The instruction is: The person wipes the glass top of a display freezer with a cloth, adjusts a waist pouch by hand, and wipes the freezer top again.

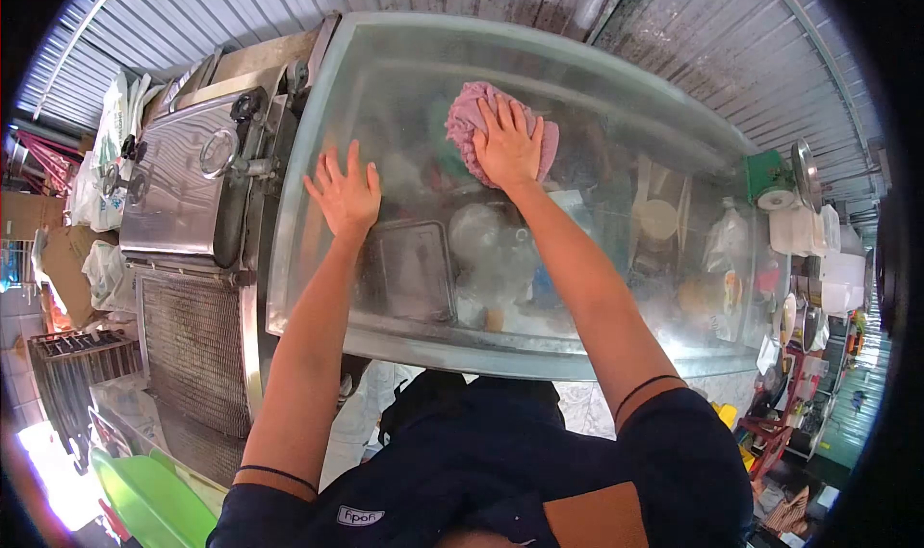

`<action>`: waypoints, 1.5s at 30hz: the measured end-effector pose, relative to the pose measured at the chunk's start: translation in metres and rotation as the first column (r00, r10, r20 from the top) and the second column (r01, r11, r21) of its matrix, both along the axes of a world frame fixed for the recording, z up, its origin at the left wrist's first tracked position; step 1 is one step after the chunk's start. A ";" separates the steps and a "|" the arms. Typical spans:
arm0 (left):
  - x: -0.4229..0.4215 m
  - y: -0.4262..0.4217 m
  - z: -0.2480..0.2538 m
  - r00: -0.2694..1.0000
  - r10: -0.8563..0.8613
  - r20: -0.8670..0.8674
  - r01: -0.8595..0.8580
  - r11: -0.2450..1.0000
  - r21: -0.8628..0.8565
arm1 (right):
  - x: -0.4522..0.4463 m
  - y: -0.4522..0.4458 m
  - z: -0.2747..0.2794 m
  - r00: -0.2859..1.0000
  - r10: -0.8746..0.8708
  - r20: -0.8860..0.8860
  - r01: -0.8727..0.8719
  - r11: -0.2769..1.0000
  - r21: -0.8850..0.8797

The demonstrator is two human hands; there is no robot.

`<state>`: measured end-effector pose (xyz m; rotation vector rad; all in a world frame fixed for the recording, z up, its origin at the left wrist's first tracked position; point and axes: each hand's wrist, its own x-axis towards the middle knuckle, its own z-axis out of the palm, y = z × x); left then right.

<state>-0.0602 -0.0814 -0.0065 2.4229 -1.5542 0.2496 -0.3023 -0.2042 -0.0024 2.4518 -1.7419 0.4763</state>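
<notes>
Cloudy, pale-framed glass top (409, 115); right hand (509, 151) flat on crumpled pink cloth (466, 123), apparently wiping; left hand (345, 198) splayed, empty; next stroke wants pressure.

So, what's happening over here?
A person is at a big glass-topped case. Their right hand lies spread on a crumpled pink cloth, pressing it against the top. The left hand is empty, fingers spread, seemingly resting on the glass nearby. Beyond the case's left end stands a metal cabinet with a round fitting on it.
</notes>
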 end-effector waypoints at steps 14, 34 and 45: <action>-0.003 0.000 0.002 1.000 -0.010 0.028 0.011 0.999 -0.043 | -0.021 0.086 0.009 0.994 0.101 -0.035 -0.102 0.995 -0.018; 0.000 0.000 0.003 1.000 -0.007 -0.007 0.006 1.000 -0.014 | 0.061 0.063 0.002 0.971 0.231 0.061 -0.229 0.972 -0.045; 0.003 -0.001 -0.002 1.000 -0.006 0.004 0.006 1.000 -0.001 | -0.041 0.037 0.007 0.967 0.255 -0.019 -0.255 0.967 -0.001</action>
